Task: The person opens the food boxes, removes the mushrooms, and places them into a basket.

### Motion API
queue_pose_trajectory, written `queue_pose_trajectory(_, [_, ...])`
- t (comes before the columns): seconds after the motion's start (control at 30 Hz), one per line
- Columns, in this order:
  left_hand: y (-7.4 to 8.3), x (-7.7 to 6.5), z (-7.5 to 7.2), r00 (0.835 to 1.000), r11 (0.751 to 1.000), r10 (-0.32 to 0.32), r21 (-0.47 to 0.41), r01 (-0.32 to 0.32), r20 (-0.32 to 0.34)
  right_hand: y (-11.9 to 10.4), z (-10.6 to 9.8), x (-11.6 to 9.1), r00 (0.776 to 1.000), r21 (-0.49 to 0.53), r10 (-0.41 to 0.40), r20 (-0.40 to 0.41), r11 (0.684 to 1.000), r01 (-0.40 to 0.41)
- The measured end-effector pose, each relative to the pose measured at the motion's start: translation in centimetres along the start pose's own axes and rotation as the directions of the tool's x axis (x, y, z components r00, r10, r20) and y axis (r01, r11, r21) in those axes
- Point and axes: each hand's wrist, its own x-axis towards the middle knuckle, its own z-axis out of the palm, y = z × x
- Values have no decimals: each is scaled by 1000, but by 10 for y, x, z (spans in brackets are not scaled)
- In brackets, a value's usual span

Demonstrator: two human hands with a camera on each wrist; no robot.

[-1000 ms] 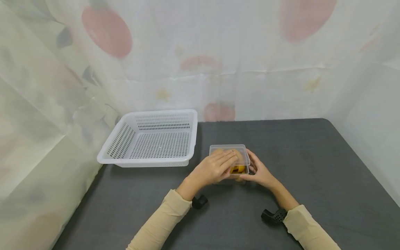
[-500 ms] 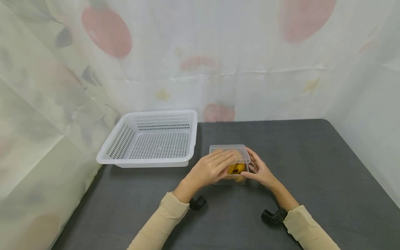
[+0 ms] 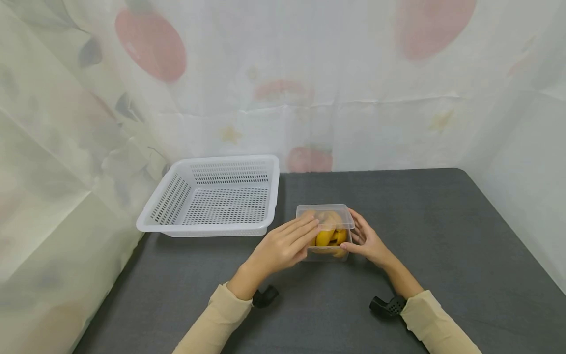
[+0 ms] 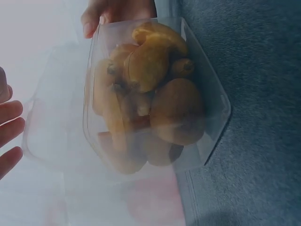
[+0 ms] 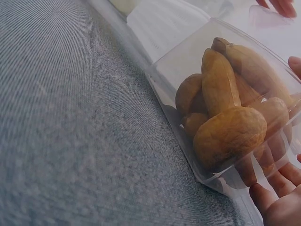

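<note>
At the far left, beyond the left grip's sleeve, hangs a pale patterned cloth [image 3: 57, 196]. Next comes a white perforated basket [image 3: 212, 229], left of the left grip and farther off. The left grip [image 3: 283, 246] is released, its fingers straight and close together, their tips over the left part of a clear lid [image 3: 338, 215]; I cannot tell whether they touch it. A black wrist device [image 3: 265, 297] sits just behind that grip. Right of the left grip's fingertips and directly left of the right grip is a clear container [image 3: 327, 248] with rounded and elongated brownish-yellow pieces [image 3: 326, 237] inside. The lid lies over it, near edge apart from the near rim. The right grip [image 3: 369, 243] grasps the container's right side between thumb and fingers. Behind it is another black device [image 3: 389, 307], and the dark surface [image 3: 451, 255] extends to its right
</note>
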Motion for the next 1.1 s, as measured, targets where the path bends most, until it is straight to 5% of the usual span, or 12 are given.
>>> queue_pose_trajectory(0.6, [7, -26, -12, 1000, 1000, -4, 14, 3, 22, -1, -2, 1, 999, 8, 36, 16, 999, -36])
queue_pose_trajectory(0.87, [3, -24, -9, 1000, 1000, -21, 16, 20, 17, -1, -3, 0, 998, -29, 51, 23, 998, -51])
queue_pose_trajectory(1.1, [-3, -18, -7, 999, 999, -51, 0, 51, 18, -6, -2, -1, 990, -108, 141, -10, 984, -142])
